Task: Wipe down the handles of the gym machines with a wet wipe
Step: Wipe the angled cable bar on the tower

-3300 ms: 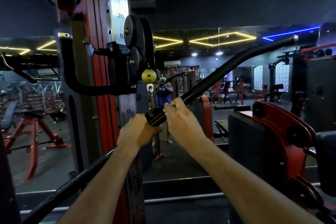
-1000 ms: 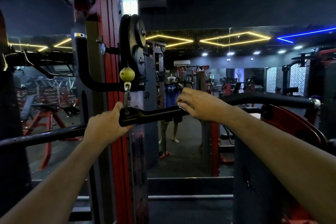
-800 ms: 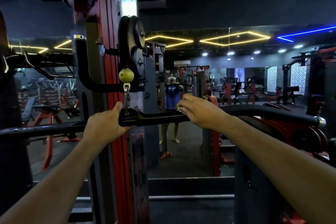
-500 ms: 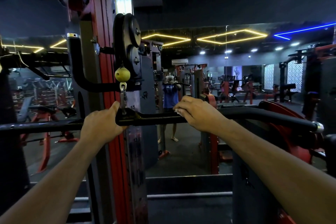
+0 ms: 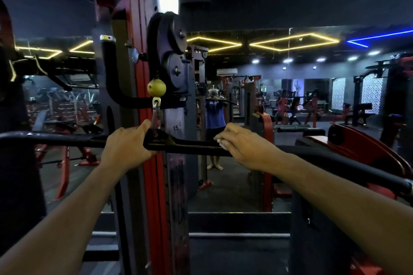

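Observation:
A long black pull-down bar (image 5: pixel 192 145) hangs level across the head view from a clip under a yellow ball stopper (image 5: pixel 156 87). My left hand (image 5: pixel 125 147) grips the bar just left of its centre bracket. My right hand (image 5: pixel 243 147) is wrapped over the bar right of centre, holding a white wet wipe (image 5: pixel 222 142) against it; only a small edge of the wipe shows under the fingers. The bar's right grip (image 5: pixel 357 169) slopes down toward the right edge.
A red and grey cable column (image 5: pixel 154 118) with pulleys and numbered holes stands right behind the bar. A red machine (image 5: pixel 366 147) sits at right. A wall mirror (image 5: pixel 290 96) ahead reflects a person and more gym machines.
The bar swung from steeply tilted to level. My right hand has slid a little to the right along it with the wipe. My left hand keeps its grip.

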Demonstrator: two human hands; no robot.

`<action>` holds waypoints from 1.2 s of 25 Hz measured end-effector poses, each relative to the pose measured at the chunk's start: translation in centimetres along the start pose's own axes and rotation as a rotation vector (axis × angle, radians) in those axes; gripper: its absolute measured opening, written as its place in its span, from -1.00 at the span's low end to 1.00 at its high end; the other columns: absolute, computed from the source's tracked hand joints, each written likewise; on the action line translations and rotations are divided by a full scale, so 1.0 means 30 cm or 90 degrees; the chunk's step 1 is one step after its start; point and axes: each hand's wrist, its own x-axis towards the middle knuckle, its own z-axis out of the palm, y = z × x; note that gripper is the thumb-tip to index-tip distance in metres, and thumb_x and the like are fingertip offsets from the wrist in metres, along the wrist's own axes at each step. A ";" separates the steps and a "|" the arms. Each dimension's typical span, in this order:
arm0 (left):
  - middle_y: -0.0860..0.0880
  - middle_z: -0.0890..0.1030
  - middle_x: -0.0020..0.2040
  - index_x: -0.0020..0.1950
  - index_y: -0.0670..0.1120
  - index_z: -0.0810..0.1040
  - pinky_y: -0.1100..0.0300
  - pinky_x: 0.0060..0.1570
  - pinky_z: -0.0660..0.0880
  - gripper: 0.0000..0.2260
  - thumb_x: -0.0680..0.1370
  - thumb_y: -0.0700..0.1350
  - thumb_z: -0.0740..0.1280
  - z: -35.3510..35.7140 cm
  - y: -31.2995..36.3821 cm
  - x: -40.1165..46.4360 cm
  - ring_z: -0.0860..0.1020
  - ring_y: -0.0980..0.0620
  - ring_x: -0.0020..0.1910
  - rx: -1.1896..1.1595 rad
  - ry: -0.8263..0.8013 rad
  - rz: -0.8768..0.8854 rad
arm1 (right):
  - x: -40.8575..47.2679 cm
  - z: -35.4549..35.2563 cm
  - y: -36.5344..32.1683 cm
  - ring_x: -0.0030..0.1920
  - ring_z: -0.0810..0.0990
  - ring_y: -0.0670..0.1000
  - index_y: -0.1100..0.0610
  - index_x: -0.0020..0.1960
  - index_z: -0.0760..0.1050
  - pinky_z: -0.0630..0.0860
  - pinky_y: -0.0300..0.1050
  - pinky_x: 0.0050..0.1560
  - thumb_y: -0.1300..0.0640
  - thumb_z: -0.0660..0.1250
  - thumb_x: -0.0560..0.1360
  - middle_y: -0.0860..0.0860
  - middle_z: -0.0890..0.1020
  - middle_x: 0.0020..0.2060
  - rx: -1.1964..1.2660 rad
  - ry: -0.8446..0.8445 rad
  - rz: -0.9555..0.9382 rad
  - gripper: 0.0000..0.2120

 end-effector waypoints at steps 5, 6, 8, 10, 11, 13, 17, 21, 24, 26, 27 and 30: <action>-0.16 0.62 -0.06 0.10 -0.13 0.43 -0.09 0.01 0.47 -0.56 0.40 0.12 0.43 0.013 -0.072 -0.010 0.62 -0.27 -0.04 0.023 -0.049 -0.059 | 0.035 0.042 -0.059 0.06 0.43 -0.09 0.14 0.55 0.32 0.40 -0.16 0.16 0.06 0.11 0.72 -0.09 0.37 0.09 0.026 -0.024 -0.028 -0.57; -0.17 0.59 0.03 0.18 -0.15 0.44 -0.12 0.15 0.43 -0.53 0.40 0.08 0.42 0.018 -0.078 -0.018 0.58 -0.28 0.06 0.032 -0.079 -0.073 | 0.035 0.058 -0.064 0.06 0.43 -0.10 0.14 0.56 0.32 0.37 -0.20 0.14 0.06 0.11 0.72 -0.10 0.37 0.08 0.043 -0.019 -0.031 -0.57; -0.19 0.54 0.17 0.31 -0.17 0.44 -0.13 0.38 0.28 -0.46 0.35 -0.01 0.27 0.010 -0.089 -0.029 0.49 -0.29 0.22 0.006 -0.133 -0.098 | 0.034 0.088 -0.065 0.05 0.42 -0.09 0.15 0.56 0.29 0.34 -0.22 0.11 0.06 0.08 0.73 -0.09 0.36 0.08 0.053 -0.029 -0.049 -0.57; -0.19 0.53 0.22 0.23 -0.10 0.51 -0.15 0.46 0.21 -0.47 0.28 -0.08 0.15 -0.029 -0.063 -0.022 0.44 -0.26 0.29 -0.150 -0.150 -0.186 | 0.043 0.101 -0.049 0.04 0.45 -0.06 0.14 0.57 0.26 0.37 -0.18 0.09 0.03 0.04 0.73 -0.07 0.34 0.10 0.023 -0.064 -0.070 -0.55; -0.18 0.53 0.21 0.17 -0.05 0.55 -0.16 0.46 0.22 -0.52 0.28 -0.07 0.14 -0.044 -0.037 -0.005 0.44 -0.25 0.30 -0.246 -0.135 -0.266 | 0.045 0.099 -0.040 0.03 0.46 -0.05 0.14 0.58 0.24 0.38 -0.17 0.07 0.01 0.03 0.73 -0.06 0.34 0.10 0.012 -0.078 -0.079 -0.55; -0.16 0.51 0.25 0.18 -0.04 0.57 -0.17 0.49 0.18 -0.54 0.34 0.01 0.14 -0.045 0.016 0.017 0.41 -0.21 0.35 -0.294 -0.120 -0.372 | 0.044 0.114 -0.033 0.01 0.47 -0.04 0.12 0.57 0.26 0.42 -0.15 0.08 0.00 0.03 0.73 -0.05 0.35 0.10 0.016 -0.080 -0.105 -0.55; -0.15 0.21 0.60 0.50 -0.09 0.34 -0.13 0.59 -0.18 -0.43 0.52 0.09 0.26 0.007 0.097 0.011 0.04 -0.09 0.62 -0.168 -0.161 -0.368 | 0.010 0.179 -0.010 0.03 0.51 -0.05 0.09 0.57 0.26 0.48 -0.06 0.15 0.00 0.04 0.72 -0.10 0.36 0.10 0.131 -0.028 -0.130 -0.56; -0.15 0.41 0.37 -0.06 0.04 0.54 -0.19 0.52 0.14 -0.59 0.31 0.30 0.22 0.013 0.136 0.028 0.23 -0.17 0.49 -0.288 -0.095 -0.431 | -0.012 0.206 0.041 0.16 0.50 -0.26 -0.08 0.57 0.16 0.41 -0.41 0.16 0.05 0.14 0.70 -0.30 0.46 0.02 0.387 -0.008 -0.101 -0.55; -0.08 0.38 0.39 -0.07 -0.05 0.55 -0.04 0.59 0.04 -0.57 0.38 0.30 0.35 0.005 0.177 0.036 0.16 -0.06 0.54 -0.266 -0.059 -0.454 | -0.030 0.247 0.051 -0.04 0.51 -0.38 -0.06 0.18 0.47 0.38 -0.56 -0.13 0.07 0.25 0.67 -0.23 0.56 -0.02 0.459 0.052 -0.051 -0.88; -0.01 0.35 0.38 0.09 -0.13 0.57 0.10 0.54 0.00 -0.59 0.46 0.16 0.49 0.009 0.199 0.032 0.11 0.02 0.56 -0.227 -0.010 -0.474 | -0.046 0.277 0.039 -0.02 0.51 -0.37 -0.07 0.04 0.53 0.40 -0.54 -0.14 0.07 0.30 0.64 -0.21 0.60 -0.05 0.530 0.069 -0.023 -0.94; -0.02 0.37 0.41 0.13 -0.11 0.58 0.10 0.54 0.02 -0.64 0.47 0.07 0.51 0.014 0.211 0.033 0.11 0.01 0.56 -0.213 0.028 -0.467 | -0.053 0.291 0.033 -0.02 0.51 -0.36 -0.07 0.01 0.55 0.41 -0.53 -0.14 0.07 0.33 0.63 -0.21 0.61 -0.07 0.563 0.072 -0.015 -0.94; -0.01 0.35 0.49 0.09 0.02 0.59 0.00 0.60 0.05 -0.78 0.48 -0.15 0.47 0.039 0.261 0.030 0.08 -0.01 0.60 -0.272 0.135 -0.462 | -0.073 0.329 0.015 -0.03 0.55 -0.30 -0.10 -0.03 0.58 0.45 -0.41 -0.07 0.06 0.38 0.59 -0.24 0.62 -0.10 0.602 0.104 0.005 -0.94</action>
